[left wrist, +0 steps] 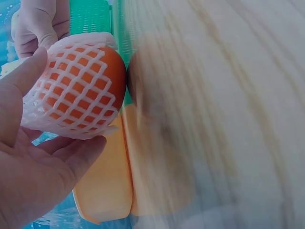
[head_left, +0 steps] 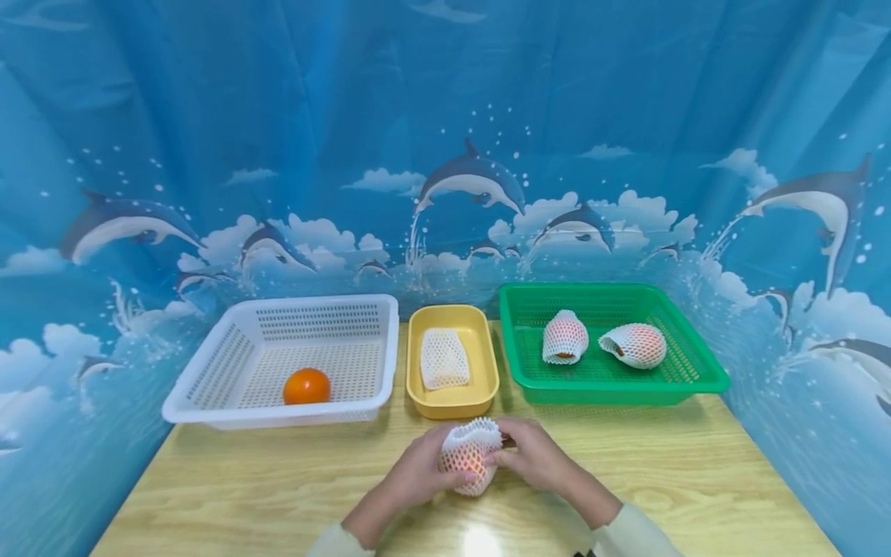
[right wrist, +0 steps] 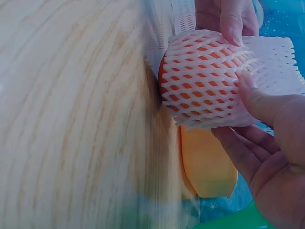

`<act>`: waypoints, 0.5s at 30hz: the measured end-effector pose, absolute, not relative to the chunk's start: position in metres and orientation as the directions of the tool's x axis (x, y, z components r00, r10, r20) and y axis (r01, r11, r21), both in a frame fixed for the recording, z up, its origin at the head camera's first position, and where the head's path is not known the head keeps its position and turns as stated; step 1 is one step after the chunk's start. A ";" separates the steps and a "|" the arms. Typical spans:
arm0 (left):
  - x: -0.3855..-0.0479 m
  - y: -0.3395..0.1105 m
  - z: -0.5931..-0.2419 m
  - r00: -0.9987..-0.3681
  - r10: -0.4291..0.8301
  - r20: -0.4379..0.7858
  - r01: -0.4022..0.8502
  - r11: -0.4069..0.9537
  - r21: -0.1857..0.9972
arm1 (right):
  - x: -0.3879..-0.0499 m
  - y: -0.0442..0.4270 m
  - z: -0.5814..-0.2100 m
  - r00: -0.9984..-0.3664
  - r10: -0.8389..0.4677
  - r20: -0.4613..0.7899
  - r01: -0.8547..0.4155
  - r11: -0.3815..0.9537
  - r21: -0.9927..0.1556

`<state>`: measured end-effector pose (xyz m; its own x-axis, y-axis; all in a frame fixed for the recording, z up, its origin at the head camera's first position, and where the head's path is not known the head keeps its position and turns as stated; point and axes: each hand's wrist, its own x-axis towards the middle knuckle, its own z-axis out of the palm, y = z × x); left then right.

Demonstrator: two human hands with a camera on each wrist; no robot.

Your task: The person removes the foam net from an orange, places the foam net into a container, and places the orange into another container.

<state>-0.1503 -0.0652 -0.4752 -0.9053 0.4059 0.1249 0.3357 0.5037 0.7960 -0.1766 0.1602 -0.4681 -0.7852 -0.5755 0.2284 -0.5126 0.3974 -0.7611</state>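
Dolphins (head_left: 472, 172) leapt across the blue curtain (head_left: 445, 85) behind my wood-grain table (head_left: 278, 480). With curled thumb and fingers, my left hand (head_left: 421, 466) gripped one side of an orange fruit (left wrist: 115, 76) in a white foam net (head_left: 469, 452), while my right hand (head_left: 534, 452) pinched the net's other side, all just in front of the yellow tray (head_left: 482, 387). That tray held a loose net (head_left: 443, 358). One bare fruit (head_left: 306, 386) sat in the white basket (head_left: 278, 305) at left; two netted fruits (head_left: 564, 338) lay in the green basket (head_left: 619, 393).
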 end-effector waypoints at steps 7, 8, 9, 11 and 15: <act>-0.148 -0.065 -0.476 -0.910 0.384 0.155 0.353 0.526 0.774 | -0.177 0.160 -0.467 -0.793 -0.583 0.175 -0.448 0.365 -0.816; -0.147 -0.065 -0.476 -0.912 0.379 0.159 0.354 0.528 0.772 | -0.177 0.160 -0.466 -0.792 -0.587 0.167 -0.440 0.362 -0.822; -0.147 -0.065 -0.477 -0.912 0.375 0.165 0.356 0.528 0.771 | -0.177 0.160 -0.466 -0.791 -0.591 0.156 -0.429 0.355 -0.831; -0.146 -0.065 -0.477 -0.914 0.367 0.171 0.355 0.525 0.773 | -0.177 0.160 -0.465 -0.788 -0.599 0.140 -0.417 0.352 -0.838; -0.146 -0.064 -0.477 -0.919 0.352 0.180 0.354 0.532 0.769 | -0.177 0.159 -0.464 -0.782 -0.614 0.108 -0.401 0.362 -0.842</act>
